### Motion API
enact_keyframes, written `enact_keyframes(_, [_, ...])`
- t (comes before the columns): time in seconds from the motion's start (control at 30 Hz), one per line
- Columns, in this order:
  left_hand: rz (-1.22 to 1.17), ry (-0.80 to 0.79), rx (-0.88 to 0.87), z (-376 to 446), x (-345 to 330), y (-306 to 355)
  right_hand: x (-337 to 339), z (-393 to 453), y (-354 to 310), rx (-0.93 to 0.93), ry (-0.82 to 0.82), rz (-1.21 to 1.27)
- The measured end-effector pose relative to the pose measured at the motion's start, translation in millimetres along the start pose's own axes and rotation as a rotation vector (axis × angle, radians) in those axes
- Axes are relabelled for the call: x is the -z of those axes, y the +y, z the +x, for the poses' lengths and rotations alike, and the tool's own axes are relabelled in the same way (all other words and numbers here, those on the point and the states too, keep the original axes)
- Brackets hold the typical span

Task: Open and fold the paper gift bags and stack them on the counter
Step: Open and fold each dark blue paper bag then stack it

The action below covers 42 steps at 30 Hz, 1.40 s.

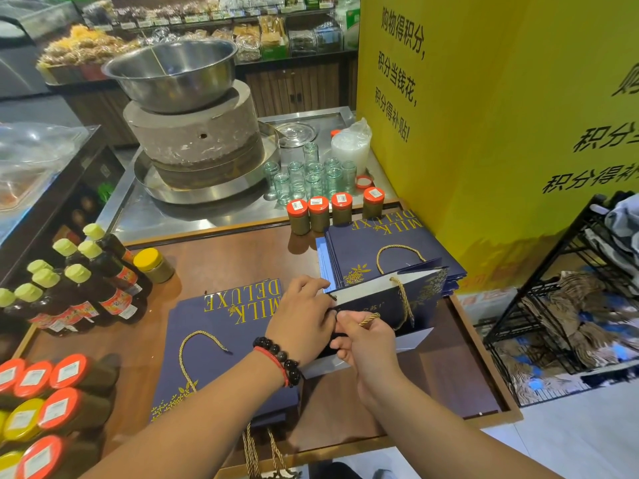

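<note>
Head view: hands (332,326) gripping bag (390,299)

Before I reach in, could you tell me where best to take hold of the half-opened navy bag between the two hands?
I'd take the half-opened bag by its upper rim beside the gold rope handle, coming from the near side. It lies on its side with its mouth turned toward the person, where the left hand and right hand grip it, so that folded edge looks stiff and reachable.
</note>
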<state>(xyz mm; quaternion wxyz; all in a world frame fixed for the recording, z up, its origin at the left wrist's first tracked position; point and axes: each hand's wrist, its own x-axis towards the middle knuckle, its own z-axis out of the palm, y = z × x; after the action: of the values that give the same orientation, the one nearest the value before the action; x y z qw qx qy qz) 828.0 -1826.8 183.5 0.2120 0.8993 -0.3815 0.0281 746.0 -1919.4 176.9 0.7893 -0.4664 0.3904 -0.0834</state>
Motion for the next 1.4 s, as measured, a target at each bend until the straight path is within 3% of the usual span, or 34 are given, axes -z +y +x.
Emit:
enact_keyframes(0.57, [0.073, 0.07, -0.103, -10, -2, 2, 24, -6, 0, -0.105, -0.102, -0.032])
enact_keyframes(0.7, [0.078, 0.108, -0.109, -13, -5, 3, 32, -17, -2, -0.103, -0.197, -0.373])
enact_keyframes(0.8, [0.076, 0.124, -0.115, -14, -5, 3, 37, -29, -14, 0.253, -0.239, -0.801])
enact_keyframes(0.9, [0.086, 0.135, -0.16, -15, -4, 1, 28, -34, -48, 0.69, -0.164, -1.004])
enact_keyframes(0.97, [0.098, 0.142, -0.186, -17, -4, 1, 17, -29, -73, 0.754, -0.126, -1.337])
enact_keyframes(1.03, [0.094, 0.159, -0.213, -18, -3, 2, 9, -16, -87, 0.656, -0.158, -1.608])
enact_keyframes(1.1, [0.062, 0.183, -0.239, -19, -3, 2, 7, -5, -88, 0.486, -0.255, -1.681])
enact_keyframes(1.23, [0.034, 0.241, -0.307, -25, -4, 0, 9, 6, -83, 0.3, -0.48, -1.543])
enact_keyframes(1.4, [0.013, 0.274, -0.36, -32, -9, -2, 14, 12, -78, 0.204, -0.554, -1.367])
